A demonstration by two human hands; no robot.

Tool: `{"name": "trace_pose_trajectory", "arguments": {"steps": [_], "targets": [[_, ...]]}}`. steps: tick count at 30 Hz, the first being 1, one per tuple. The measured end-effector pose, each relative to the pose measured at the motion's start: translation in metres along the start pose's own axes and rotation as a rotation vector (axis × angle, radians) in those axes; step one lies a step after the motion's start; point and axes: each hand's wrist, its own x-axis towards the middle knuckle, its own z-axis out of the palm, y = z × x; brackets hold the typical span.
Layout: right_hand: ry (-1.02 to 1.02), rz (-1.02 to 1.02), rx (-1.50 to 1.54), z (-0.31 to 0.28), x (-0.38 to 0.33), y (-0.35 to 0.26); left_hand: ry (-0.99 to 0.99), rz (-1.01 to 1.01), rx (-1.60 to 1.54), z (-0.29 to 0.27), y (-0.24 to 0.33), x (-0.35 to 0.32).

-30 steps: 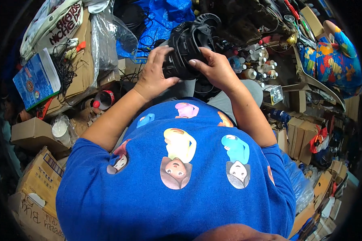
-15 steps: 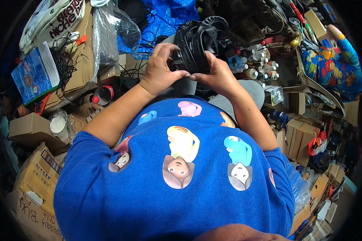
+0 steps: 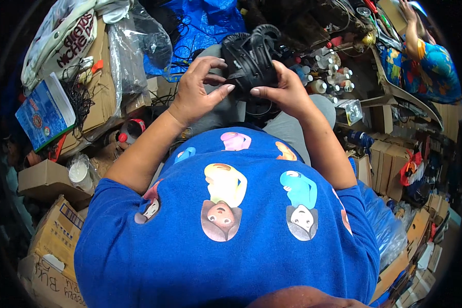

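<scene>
A black strapped item (image 3: 249,64) with gathered, ribbed edges is held up above my lap; it looks like a sandal, though its exact kind is not plain. My right hand (image 3: 287,90) grips its right side, the thumb across the lower front and the fingers partly hidden behind. At its left edge is my left hand (image 3: 200,87), curved and loosely open, thumb and fingers apart. Its fingertips come close to the item, and whether they touch it I cannot tell. My grey-clad knees show below and beside it.
Several small bottles (image 3: 333,74) stand to the right beyond my knee. Blue plastic sheeting (image 3: 205,23) lies ahead. Cardboard boxes (image 3: 51,179) and a blue book (image 3: 46,110) crowd the left. Another person in a colourful shirt (image 3: 431,72) is at the far right, one hand raised.
My thumbs have drawn apart, and my left hand has loosened and moved slightly left. The black item has tilted a little. The other person's arm has swung up and away.
</scene>
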Motion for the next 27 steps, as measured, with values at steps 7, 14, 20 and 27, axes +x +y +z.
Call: {"name": "trace_pose_trajectory", "arguments": {"steps": [7, 14, 20, 27], "targets": [[0.143, -0.053, -0.011, -0.037, -0.052, -0.018, -0.032, 0.104, 0.189, 0.000, -0.007, 0.007], [0.298, -0.089, -0.191, -0.062, -0.089, -0.020, -0.104, 0.151, 0.293, 0.011, -0.003, 0.021], [0.483, 0.008, 0.139, -0.097, -0.107, -0.026, -0.161, 0.160, 0.293, 0.026, -0.003, 0.028], [0.660, 0.061, 0.490, -0.153, -0.109, -0.017, -0.207, 0.196, 0.275, 0.035, -0.001, 0.032]]}}
